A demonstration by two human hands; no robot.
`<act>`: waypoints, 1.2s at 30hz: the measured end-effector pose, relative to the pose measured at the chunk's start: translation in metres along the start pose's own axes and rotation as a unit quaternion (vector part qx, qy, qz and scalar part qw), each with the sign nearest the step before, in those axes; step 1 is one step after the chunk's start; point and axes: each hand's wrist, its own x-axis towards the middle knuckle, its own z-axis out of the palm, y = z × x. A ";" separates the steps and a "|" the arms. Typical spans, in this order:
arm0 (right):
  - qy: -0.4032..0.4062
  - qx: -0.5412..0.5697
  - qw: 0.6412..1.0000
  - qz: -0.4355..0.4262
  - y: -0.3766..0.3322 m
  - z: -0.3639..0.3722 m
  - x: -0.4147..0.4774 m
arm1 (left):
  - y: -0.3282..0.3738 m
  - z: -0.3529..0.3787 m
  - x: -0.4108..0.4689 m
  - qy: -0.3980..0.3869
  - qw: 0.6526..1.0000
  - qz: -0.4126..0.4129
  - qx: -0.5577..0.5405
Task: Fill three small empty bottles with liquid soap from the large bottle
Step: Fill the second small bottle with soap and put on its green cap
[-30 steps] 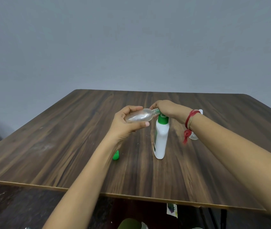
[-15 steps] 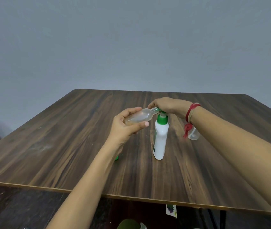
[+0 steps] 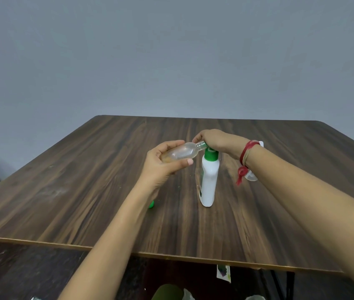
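wooden table [image 3: 85,180]: large bottle [image 3: 209,180] upright near centre, white body, green pump. right hand [image 3: 217,140] curled over the pump head. left hand [image 3: 161,163] grips small bottle [image 3: 182,152], lying nearly horizontal, neck at the pump head. second small bottle [image 3: 251,177] mostly hidden behind right wrist; green cap [image 3: 151,204] on table just beside left forearm

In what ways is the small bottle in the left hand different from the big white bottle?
The small bottle is clear; the large bottle is opaque white with a green collar. The small bottle lies almost sideways in the left hand, off the table; the large bottle stands upright on the table, and is far bigger. Both tops are near the right hand.
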 end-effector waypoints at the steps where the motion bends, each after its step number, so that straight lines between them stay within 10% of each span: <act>1: 0.001 -0.006 1.000 0.002 -0.001 -0.001 0.000 | 0.000 0.000 -0.001 0.001 1.000 0.000 -0.001; 36: -0.010 -0.064 0.997 -0.039 0.001 -0.005 0.001 | 0.013 -0.007 0.004 -0.026 0.998 0.017 0.045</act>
